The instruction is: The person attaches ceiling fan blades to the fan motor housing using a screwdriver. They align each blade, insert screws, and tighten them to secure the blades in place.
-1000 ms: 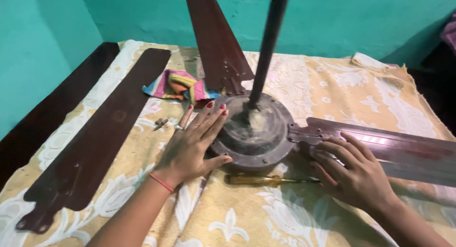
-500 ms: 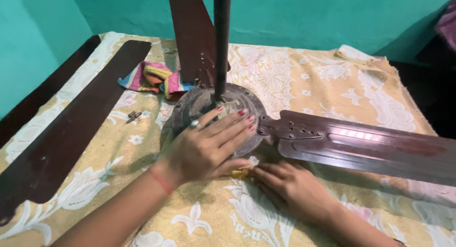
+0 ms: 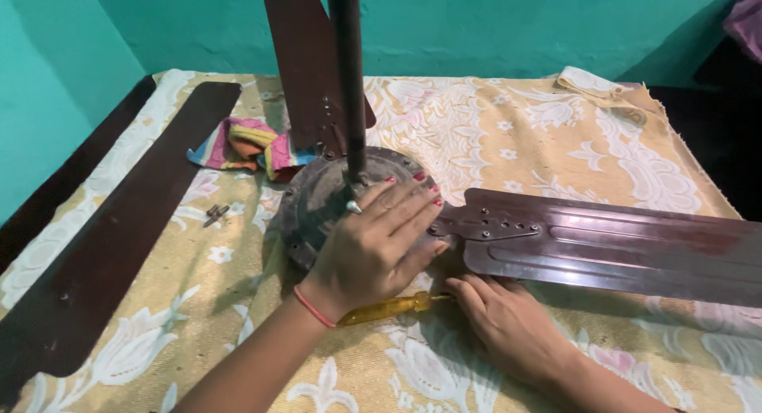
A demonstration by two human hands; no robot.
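Since a moment ago the right hand [image 3: 512, 326] has slid from the blade toward the yellow-handled screwdriver [image 3: 389, 307], fingertips now touching its shaft, grip not closed around it. The left hand [image 3: 377, 242] lies flat, fingers spread, on the ceiling fan motor [image 3: 317, 202]. The screwdriver lies on the bedsheet [image 3: 619, 143], long axis left-right, tip pointing right. A loose pinch could roll it under the attached blade [image 3: 619, 246].

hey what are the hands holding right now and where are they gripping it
Left hand presses flat on the fan motor housing, no grip. Right hand fingertips touch the yellow-handled screwdriver near its shaft end; not clearly grasped.
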